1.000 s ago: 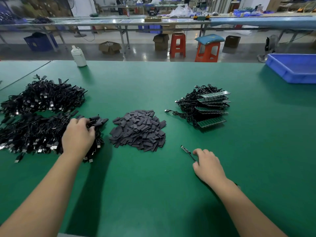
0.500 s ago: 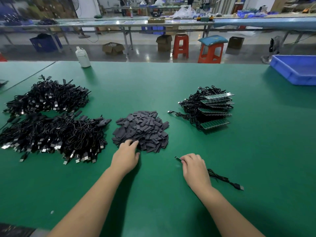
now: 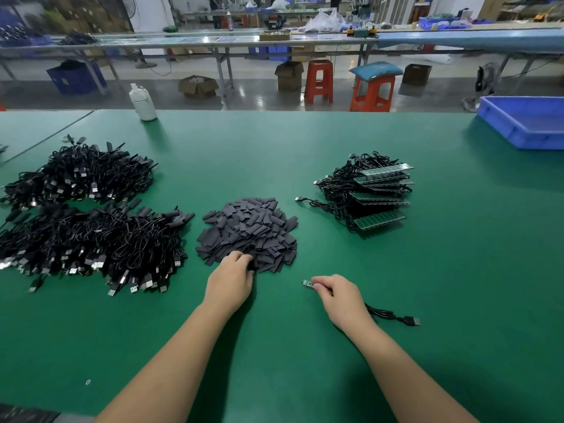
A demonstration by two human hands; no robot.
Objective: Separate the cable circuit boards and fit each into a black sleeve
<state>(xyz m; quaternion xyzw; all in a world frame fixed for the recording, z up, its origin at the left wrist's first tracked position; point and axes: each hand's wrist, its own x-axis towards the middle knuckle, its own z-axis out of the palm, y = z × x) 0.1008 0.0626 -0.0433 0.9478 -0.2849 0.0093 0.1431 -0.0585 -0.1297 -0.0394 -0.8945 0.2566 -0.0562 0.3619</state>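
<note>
I see a flat green table (image 3: 305,148) all over, with the matte dark-grey sleeve pile (image 3: 248,230) as my landmark in the middle. Left of that pile the cable heaps (image 3: 91,215) are black with silver plug ends, right of it the board strips (image 3: 380,193) are green on black cable, and the small board (image 3: 308,283) just near-right of it shows green. Far right beyond the pile the bin (image 3: 525,123) is solid blue; far left the bottle (image 3: 142,102) is white; behind, the stools (image 3: 319,80) are orange-red.
</note>
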